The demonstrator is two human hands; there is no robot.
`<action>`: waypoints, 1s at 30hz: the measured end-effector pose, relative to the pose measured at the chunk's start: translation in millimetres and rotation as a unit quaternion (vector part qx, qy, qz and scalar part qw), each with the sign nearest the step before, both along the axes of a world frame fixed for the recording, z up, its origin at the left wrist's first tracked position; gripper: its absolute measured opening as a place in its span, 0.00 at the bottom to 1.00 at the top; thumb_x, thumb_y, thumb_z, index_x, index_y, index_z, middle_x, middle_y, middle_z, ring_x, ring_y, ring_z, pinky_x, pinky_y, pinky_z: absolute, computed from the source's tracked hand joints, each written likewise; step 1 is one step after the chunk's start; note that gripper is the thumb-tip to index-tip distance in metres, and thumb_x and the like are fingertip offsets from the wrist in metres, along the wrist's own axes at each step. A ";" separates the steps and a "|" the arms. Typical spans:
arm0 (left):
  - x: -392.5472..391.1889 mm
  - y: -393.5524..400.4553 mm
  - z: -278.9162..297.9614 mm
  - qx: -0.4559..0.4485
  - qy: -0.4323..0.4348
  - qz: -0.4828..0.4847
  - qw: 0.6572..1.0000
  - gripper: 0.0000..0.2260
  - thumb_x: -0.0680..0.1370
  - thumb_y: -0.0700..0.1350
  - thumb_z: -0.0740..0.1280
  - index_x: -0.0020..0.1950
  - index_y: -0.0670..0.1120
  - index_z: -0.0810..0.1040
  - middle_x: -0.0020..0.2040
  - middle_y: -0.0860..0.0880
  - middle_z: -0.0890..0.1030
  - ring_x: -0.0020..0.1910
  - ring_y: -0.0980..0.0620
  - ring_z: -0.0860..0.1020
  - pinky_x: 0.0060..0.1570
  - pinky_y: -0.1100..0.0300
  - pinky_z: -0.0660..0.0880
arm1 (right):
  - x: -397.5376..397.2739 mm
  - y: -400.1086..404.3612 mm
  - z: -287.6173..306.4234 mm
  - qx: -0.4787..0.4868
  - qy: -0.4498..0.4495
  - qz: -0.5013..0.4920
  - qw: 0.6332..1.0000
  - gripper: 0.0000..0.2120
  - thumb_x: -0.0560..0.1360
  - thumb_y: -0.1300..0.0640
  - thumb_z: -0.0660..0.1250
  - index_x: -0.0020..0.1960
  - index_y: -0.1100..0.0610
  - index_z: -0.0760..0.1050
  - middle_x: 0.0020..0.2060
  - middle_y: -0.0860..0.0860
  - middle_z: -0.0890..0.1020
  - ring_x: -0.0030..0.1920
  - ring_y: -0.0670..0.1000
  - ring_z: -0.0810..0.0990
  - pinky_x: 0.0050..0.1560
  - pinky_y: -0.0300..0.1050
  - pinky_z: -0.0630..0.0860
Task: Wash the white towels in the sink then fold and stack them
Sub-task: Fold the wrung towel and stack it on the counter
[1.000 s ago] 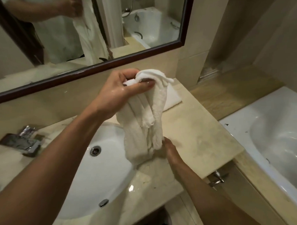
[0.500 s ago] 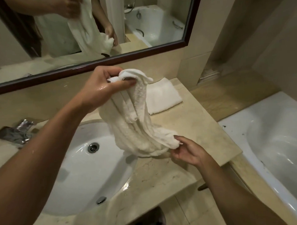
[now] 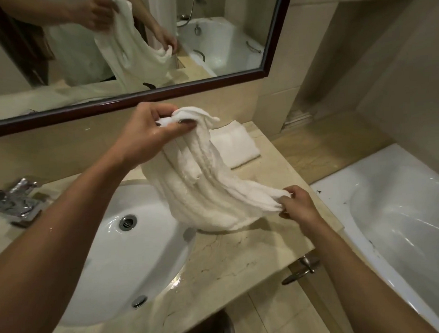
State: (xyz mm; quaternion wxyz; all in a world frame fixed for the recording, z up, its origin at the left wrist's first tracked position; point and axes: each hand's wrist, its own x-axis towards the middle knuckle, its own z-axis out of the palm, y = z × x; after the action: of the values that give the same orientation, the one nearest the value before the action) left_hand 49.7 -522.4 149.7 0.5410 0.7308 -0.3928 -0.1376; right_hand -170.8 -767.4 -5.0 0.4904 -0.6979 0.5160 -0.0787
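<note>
A wet white towel (image 3: 204,189) hangs bunched in the air over the marble counter (image 3: 242,256), just right of the sink (image 3: 122,258). My left hand (image 3: 146,134) pinches its upper end, raised near the mirror's lower edge. My right hand (image 3: 298,205) grips the lower end and holds it out to the right, so the cloth sags in long folds between both hands. Behind it, a folded white towel (image 3: 237,145) lies flat at the back right of the counter.
A chrome faucet (image 3: 16,198) stands left of the sink. A dark-framed mirror (image 3: 207,36) runs along the wall. A white bathtub (image 3: 397,221) lies to the right, below counter level. A metal handle (image 3: 303,266) sticks out under the counter's front edge.
My right hand has taken the towel's lower end and drawn it out to the right, spreading the hanging bundle. My left hand shifted slightly left, uncovering the folded towel.
</note>
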 end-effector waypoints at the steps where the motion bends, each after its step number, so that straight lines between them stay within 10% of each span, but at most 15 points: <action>1: -2.5 -1.9 2.7 0.000 -0.003 -0.002 1.000 0.04 0.77 0.46 0.73 0.47 0.46 0.85 0.43 0.43 0.84 0.41 0.52 0.79 0.43 0.55 0.73 | -1.3 0.7 11.9 0.064 0.012 0.023 0.998 0.14 0.78 0.63 0.64 0.64 0.60 0.72 0.59 0.62 0.79 0.49 0.56 0.79 0.54 0.54 0.80; 7: -26.0 -35.2 11.7 0.067 -0.070 -0.094 0.991 0.03 0.75 0.47 0.75 0.43 0.50 0.84 0.36 0.49 0.82 0.34 0.56 0.77 0.35 0.59 0.71 | 28.5 55.7 124.7 -0.066 -0.239 0.303 0.920 0.46 0.71 0.44 0.76 0.77 0.33 0.49 0.77 0.45 0.61 0.74 0.41 0.62 0.71 0.41 0.65; 12: -32.5 -44.6 11.8 0.078 -0.051 -0.141 0.986 0.05 0.73 0.47 0.77 0.44 0.47 0.85 0.35 0.53 0.81 0.33 0.59 0.74 0.34 0.61 0.69 | 64.0 55.2 170.5 -0.239 -0.140 0.449 0.850 0.11 0.76 0.54 0.74 0.56 0.54 0.78 0.46 0.48 0.81 0.45 0.44 0.79 0.43 0.43 0.73; 16: -29.2 -31.3 5.9 0.161 -0.085 -0.128 0.975 0.17 0.66 0.61 0.74 0.52 0.57 0.82 0.47 0.55 0.82 0.47 0.58 0.79 0.47 0.57 0.75 | 56.1 30.6 171.3 -0.326 -0.044 0.476 0.815 0.08 0.79 0.57 0.68 0.46 0.62 0.79 0.39 0.56 0.82 0.41 0.54 0.79 0.39 0.46 0.69; 20: -9.9 -0.7 8.5 0.255 -0.040 -0.120 0.959 0.28 0.63 0.63 0.78 0.60 0.59 0.77 0.60 0.55 0.78 0.61 0.55 0.76 0.63 0.56 0.73 | 34.9 -13.2 173.7 -0.320 -0.049 0.418 0.849 0.07 0.81 0.59 0.65 0.51 0.60 0.81 0.42 0.52 0.83 0.44 0.51 0.81 0.45 0.49 0.75; 24: 6.7 20.3 5.9 0.392 -0.034 -0.124 0.911 0.21 0.69 0.53 0.79 0.60 0.56 0.79 0.58 0.54 0.80 0.58 0.53 0.78 0.61 0.51 0.76 | 19.8 -46.9 172.4 -0.268 -0.125 0.341 0.892 0.10 0.82 0.61 0.62 0.57 0.52 0.81 0.48 0.44 0.83 0.46 0.41 0.80 0.45 0.38 0.76; 30: 25.0 26.2 -2.3 0.363 -0.060 -0.099 0.925 0.07 0.78 0.43 0.72 0.55 0.44 0.80 0.49 0.45 0.83 0.49 0.45 0.82 0.52 0.49 0.78 | 17.0 -69.0 155.6 -0.244 -0.122 0.319 0.908 0.09 0.82 0.61 0.62 0.56 0.56 0.80 0.48 0.54 0.83 0.48 0.54 0.80 0.47 0.51 0.74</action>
State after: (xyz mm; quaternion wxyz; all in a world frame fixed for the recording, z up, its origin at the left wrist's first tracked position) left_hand 74.7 -496.3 147.4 0.1976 0.8416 -0.4178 -0.2794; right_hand -153.8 -836.4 150.6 0.3632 -0.9080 0.1667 -0.1258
